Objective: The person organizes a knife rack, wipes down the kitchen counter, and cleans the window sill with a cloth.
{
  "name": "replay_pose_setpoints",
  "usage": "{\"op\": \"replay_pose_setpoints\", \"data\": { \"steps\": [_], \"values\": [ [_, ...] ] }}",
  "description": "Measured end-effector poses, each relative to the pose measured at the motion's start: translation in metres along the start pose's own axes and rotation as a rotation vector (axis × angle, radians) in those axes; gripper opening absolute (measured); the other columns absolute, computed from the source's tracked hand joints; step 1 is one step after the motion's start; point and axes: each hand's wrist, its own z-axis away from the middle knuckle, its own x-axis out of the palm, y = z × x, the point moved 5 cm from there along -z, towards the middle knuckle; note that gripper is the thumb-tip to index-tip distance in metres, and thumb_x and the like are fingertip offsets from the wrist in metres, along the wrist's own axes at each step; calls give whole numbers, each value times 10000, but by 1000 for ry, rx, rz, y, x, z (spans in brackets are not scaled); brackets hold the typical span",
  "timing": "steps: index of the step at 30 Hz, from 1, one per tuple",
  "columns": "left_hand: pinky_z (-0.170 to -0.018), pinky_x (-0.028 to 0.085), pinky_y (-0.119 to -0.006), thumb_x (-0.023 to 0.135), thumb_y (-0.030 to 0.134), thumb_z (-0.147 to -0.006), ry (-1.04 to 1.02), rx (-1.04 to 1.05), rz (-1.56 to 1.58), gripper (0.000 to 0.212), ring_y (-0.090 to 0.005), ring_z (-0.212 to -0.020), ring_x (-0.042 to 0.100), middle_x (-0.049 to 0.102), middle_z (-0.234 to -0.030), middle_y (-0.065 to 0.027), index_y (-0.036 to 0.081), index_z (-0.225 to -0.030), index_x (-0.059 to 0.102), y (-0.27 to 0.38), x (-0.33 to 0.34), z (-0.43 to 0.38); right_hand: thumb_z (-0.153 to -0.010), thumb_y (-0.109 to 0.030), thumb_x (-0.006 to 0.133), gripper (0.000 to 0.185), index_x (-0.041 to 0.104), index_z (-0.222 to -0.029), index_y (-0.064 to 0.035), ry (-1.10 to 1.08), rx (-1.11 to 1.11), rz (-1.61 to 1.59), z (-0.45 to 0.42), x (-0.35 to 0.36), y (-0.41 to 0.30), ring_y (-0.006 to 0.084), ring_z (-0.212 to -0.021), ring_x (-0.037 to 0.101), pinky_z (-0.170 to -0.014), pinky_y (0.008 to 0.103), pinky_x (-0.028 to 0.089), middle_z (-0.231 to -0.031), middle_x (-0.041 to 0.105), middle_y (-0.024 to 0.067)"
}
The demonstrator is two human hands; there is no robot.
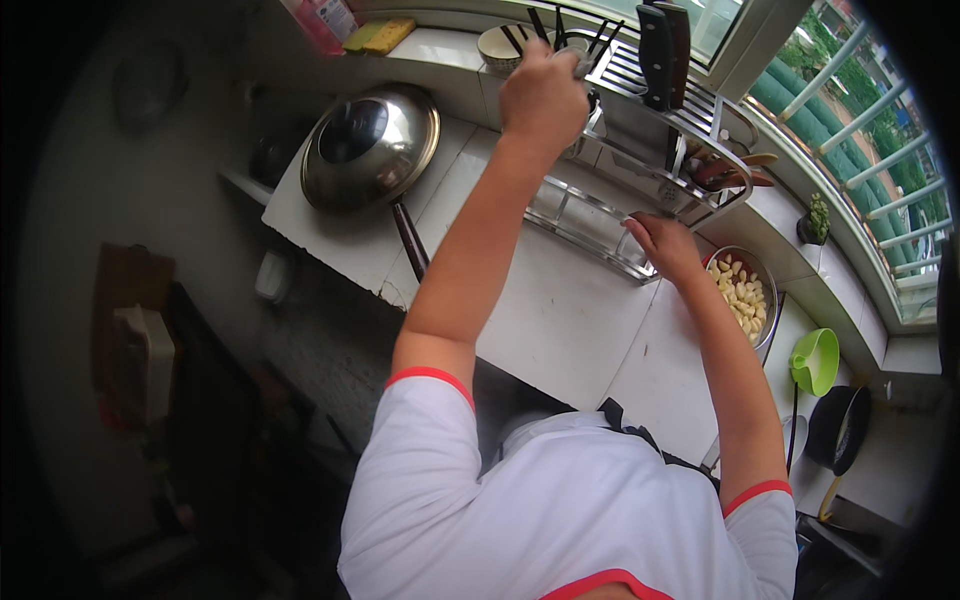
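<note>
My left hand [544, 97] is closed in a fist at the upper left end of a metal kitchen rack [622, 146]. A small grey thing [576, 63] shows at its knuckles; its kind is unclear. Just behind that hand are black chopsticks [602, 41] and a patterned bowl [499, 51]. My right hand [664, 244] grips the right end of the rack's low front rail [592, 238], above the white-tiled counter [577, 315]. Two black-handled knives [664, 60] stand upright in the rack's top. Wooden-handled utensils [731, 171] sit at its right end.
A lidded pan [371, 150] with a dark handle stands on the left. Peeled garlic cloves [742, 296] fill a round container beside my right forearm. Farther right are a green ladle-like vessel [814, 361] and a black pan [838, 429]. A sponge [390, 36] lies on the ledge.
</note>
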Motion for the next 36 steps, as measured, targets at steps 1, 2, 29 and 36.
{"op": "replay_pose_setpoints", "data": {
  "steps": [1, 2, 29, 36],
  "values": [
    [-683, 447, -375, 517, 132, -709, 11, 68, -13, 209, -298, -778, 550, 514, -923, -113, 101, -901, 597, 8, -4, -7, -835, -368, 409, 319, 565, -820, -90, -1, 21, -19, 0, -1, 0, 333, -706, 525, -595, 402, 410, -735, 560, 139],
    [-691, 446, -367, 518, 140, -711, -20, 171, 35, 222, -297, -785, 547, 521, -933, -113, 105, -914, 598, 14, -2, -15, -835, -368, 409, 319, 565, -820, -90, -11, 18, -14, -1, -1, 0, 333, -706, 525, -595, 402, 410, -735, 560, 139],
    [-676, 461, -349, 578, 84, -669, 287, 26, 131, 197, -261, -805, 541, 515, -902, -87, 114, -864, 576, -18, 0, 7, -838, -372, 398, 311, 556, -819, -106, -42, 18, 46, -3, -2, -6, 331, -700, 527, -585, 398, 412, -734, 562, 131],
    [-652, 449, -332, 546, 22, -606, -71, 62, 601, 237, -275, -755, 546, 537, -827, -128, 56, -836, 590, 59, 60, 103, -803, -354, 454, 287, 568, -812, -90, 135, -94, 64, 2, 3, 11, 332, -678, 539, -587, 395, 424, -691, 566, 140]
  ]
}}
